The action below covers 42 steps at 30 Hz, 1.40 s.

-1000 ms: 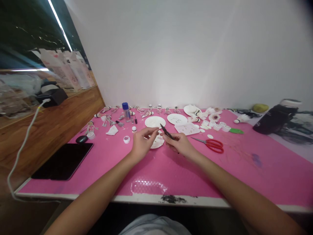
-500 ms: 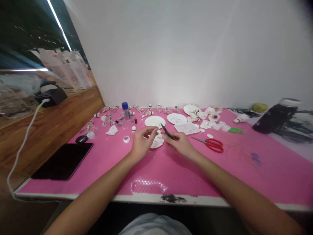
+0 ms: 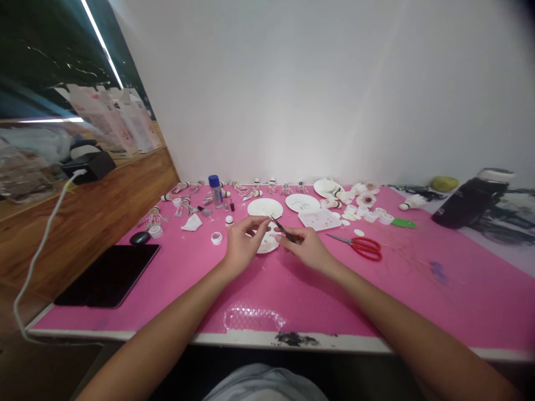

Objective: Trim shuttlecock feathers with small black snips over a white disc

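Observation:
Over the middle of the pink table my left hand (image 3: pixel 243 240) is closed in a pinch, thumb against fingertips; whatever is between them is too small to make out. My right hand (image 3: pixel 308 246) grips dark tweezers (image 3: pixel 285 230), their tip at the left fingertips. Beneath both hands lies a white round plate (image 3: pixel 267 244) with small bits on it, partly hidden by my fingers. Just behind it sits another white plate (image 3: pixel 264 207). A third plate (image 3: pixel 301 203) and a white tray (image 3: pixel 320 219) with tiny pieces lie right of that.
Red-handled scissors (image 3: pixel 365 248) lie right of my right hand. Several shuttlecocks (image 3: pixel 412 202) and small white pots (image 3: pixel 216 238) are spread about. At left are a blue-capped bottle (image 3: pixel 215 192), a mouse (image 3: pixel 140 238) and a black tablet (image 3: pixel 108 275). A dark flask (image 3: pixel 470 199) lies at right.
The tweezers have turned lower and leftward, bringing their tip to my left fingertips. My right hand has tilted slightly; my left hand has stayed almost still.

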Each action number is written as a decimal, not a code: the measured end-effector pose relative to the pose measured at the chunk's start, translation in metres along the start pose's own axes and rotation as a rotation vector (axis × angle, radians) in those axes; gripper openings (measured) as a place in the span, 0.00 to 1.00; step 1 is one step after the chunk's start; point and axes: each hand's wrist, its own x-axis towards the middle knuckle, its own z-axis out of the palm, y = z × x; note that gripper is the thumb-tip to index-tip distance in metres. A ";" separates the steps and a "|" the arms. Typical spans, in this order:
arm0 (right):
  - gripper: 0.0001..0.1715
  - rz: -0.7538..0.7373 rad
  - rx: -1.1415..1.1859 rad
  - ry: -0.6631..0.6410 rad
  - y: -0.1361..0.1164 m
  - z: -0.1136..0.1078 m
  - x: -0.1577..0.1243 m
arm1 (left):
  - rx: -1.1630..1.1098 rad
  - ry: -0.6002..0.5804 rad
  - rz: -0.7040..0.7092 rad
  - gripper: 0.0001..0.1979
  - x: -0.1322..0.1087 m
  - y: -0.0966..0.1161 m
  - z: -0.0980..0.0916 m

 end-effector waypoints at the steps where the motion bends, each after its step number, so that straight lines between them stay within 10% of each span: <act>1: 0.30 0.002 0.008 0.001 -0.001 0.000 0.000 | 0.002 -0.004 -0.003 0.12 0.000 0.000 0.000; 29: 0.41 0.069 0.073 0.014 -0.007 0.000 -0.001 | 0.015 -0.030 0.038 0.12 -0.001 0.002 -0.001; 42: 0.32 0.002 0.091 0.030 0.001 0.001 0.001 | -0.058 -0.054 -0.021 0.14 -0.002 0.009 0.001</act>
